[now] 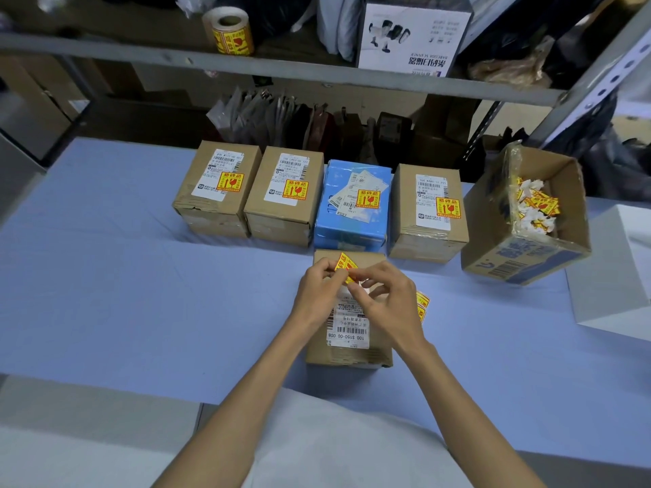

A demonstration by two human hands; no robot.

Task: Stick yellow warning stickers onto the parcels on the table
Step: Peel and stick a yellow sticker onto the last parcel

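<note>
A brown parcel (347, 350) with a white shipping label lies in front of me on the blue table (141, 294). Above it, my left hand (318, 294) and my right hand (385, 301) together pinch a yellow warning sticker (345, 264), held tilted over the parcel's far end. More yellow stickers (422, 304) peek out beside my right hand. Behind stand several parcels in a row, each bearing a yellow sticker: two brown ones (215, 202) (281, 209), a blue one (352, 220) and another brown one (426, 227).
An open cardboard box (528, 248) at the right holds crumpled sticker backings. A white block (616, 269) lies at the far right. A roll of yellow stickers (230, 33) stands on the metal shelf (281, 65) above, beside a barcode-scanner carton (412, 37).
</note>
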